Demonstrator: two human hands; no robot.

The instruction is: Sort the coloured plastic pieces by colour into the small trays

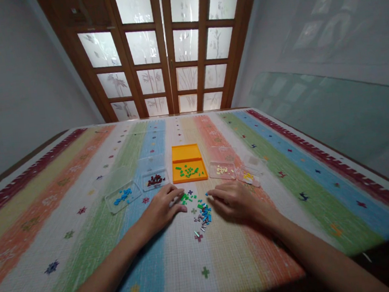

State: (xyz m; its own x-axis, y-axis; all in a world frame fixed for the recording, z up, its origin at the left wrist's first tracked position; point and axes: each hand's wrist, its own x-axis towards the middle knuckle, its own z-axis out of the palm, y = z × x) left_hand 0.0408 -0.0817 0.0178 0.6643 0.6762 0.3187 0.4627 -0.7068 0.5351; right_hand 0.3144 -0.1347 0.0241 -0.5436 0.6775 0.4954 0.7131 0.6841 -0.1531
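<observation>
A loose pile of small coloured pieces (202, 213) lies on the striped tablecloth between my hands. My left hand (162, 208) rests left of the pile with fingers curled, its fingertips touching a few green pieces (186, 197). My right hand (234, 200) sits right of the pile, fingers bent and pinched toward a small blue piece (207, 194) at its fingertips. Just beyond the hands stands an orange box (188, 158) holding green pieces.
Clear trays flank the orange box: one with blue pieces (123, 196), one with dark red pieces (155, 179), one with pale pieces (222, 170), one with yellow pieces (249, 176). The table edge (334, 261) runs close on the right. Glass-paned wooden doors (166, 51) stand behind.
</observation>
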